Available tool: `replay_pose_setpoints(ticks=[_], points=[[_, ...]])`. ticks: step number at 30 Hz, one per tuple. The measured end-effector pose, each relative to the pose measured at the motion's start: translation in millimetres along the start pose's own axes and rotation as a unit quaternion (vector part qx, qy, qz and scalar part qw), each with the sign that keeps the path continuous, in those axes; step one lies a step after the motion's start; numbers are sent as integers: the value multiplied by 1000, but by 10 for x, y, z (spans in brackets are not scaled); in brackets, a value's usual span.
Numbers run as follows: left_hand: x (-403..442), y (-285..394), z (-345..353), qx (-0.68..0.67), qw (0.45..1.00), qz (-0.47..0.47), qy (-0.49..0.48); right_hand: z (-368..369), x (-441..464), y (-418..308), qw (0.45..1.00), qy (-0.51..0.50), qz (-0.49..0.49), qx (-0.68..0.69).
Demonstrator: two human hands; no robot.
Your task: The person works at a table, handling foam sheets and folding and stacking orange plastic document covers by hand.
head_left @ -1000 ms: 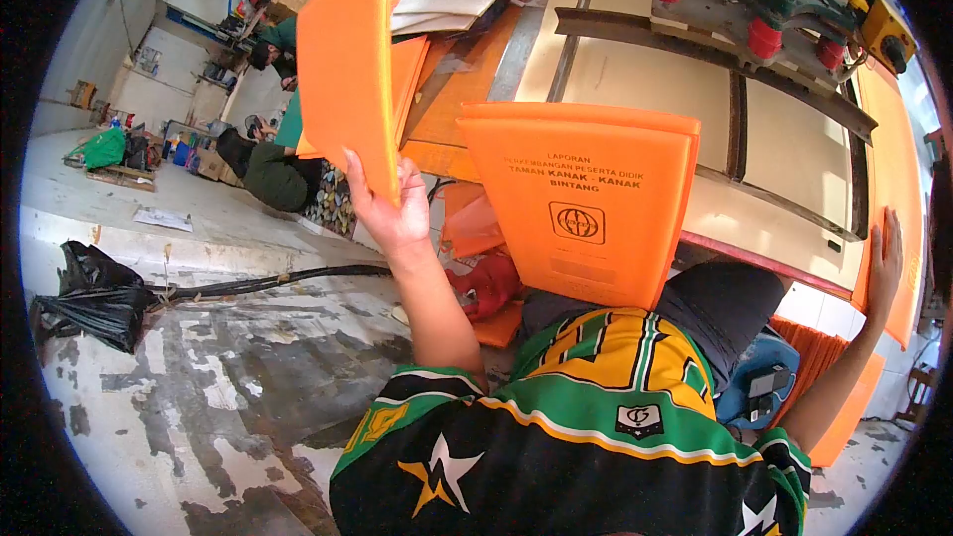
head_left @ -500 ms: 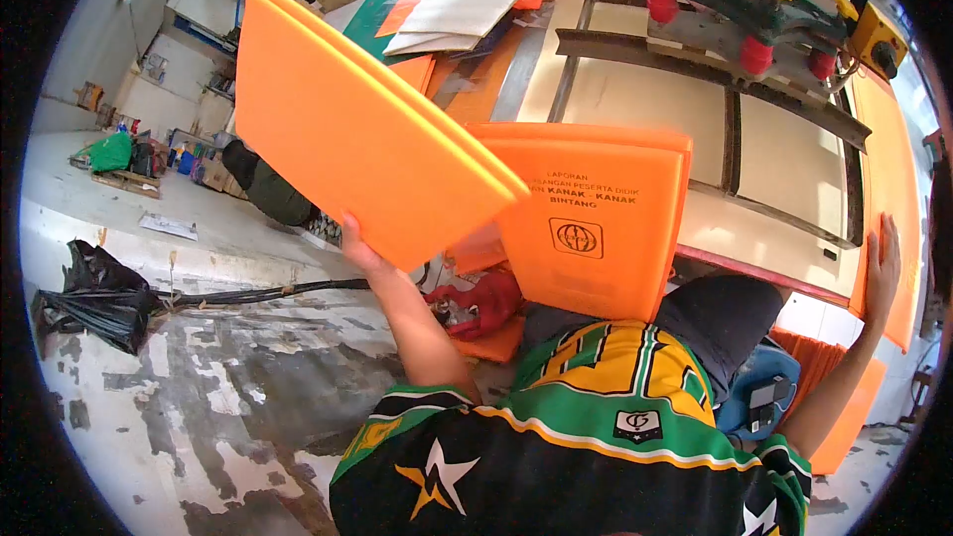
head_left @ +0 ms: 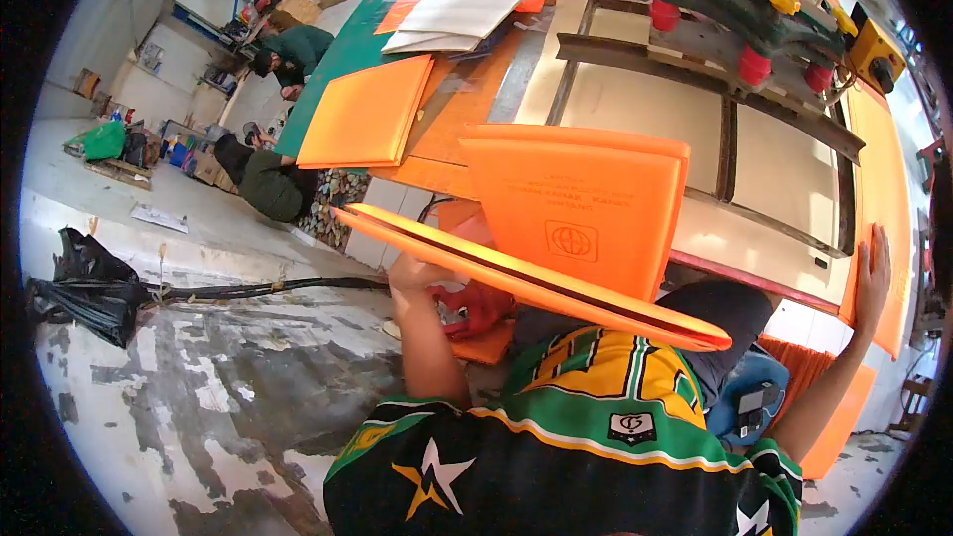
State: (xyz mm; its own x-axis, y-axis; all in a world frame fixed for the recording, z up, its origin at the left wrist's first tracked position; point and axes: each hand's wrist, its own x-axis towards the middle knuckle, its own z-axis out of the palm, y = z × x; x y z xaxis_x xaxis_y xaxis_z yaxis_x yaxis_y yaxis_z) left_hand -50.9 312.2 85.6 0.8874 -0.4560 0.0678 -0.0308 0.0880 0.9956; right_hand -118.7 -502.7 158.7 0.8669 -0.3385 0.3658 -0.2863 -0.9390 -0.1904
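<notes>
An orange folder (head_left: 536, 286) is tilted nearly edge-on in front of my body. My left hand (head_left: 415, 273) is closed on its left part, fingers largely hidden behind the cover. Just behind it, a second orange folder (head_left: 576, 184) leans upright between my lap and the table edge, with faint lettering and a round emblem in a square. My right hand (head_left: 874, 283) lies flat, fingers stretched out, against orange covers (head_left: 882, 199) at the table's right side.
A machine (head_left: 749, 15) with red knobs stands over a cream board (head_left: 635, 129) with metal bars. Another orange folder (head_left: 365, 114) lies on the green tabletop (head_left: 333, 89) near white sheets (head_left: 472, 5). Two people are beyond the table. A black plastic bag (head_left: 89, 283) lies on the floor.
The folder in my left hand has swung down and right, from raised and face-on to nearly edge-on. The folder and people behind it now show. My right hand stays at the orange covers.
</notes>
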Motion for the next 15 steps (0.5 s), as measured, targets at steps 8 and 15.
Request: replay_pose_setpoints(ticks=[8,15], points=[[548,431,604,-173,958,53,-221,-23,-7,-31,1000,0,2,8],[661,433,607,-284,880,152,-348,12,2,62,999,-1,-20,37]])
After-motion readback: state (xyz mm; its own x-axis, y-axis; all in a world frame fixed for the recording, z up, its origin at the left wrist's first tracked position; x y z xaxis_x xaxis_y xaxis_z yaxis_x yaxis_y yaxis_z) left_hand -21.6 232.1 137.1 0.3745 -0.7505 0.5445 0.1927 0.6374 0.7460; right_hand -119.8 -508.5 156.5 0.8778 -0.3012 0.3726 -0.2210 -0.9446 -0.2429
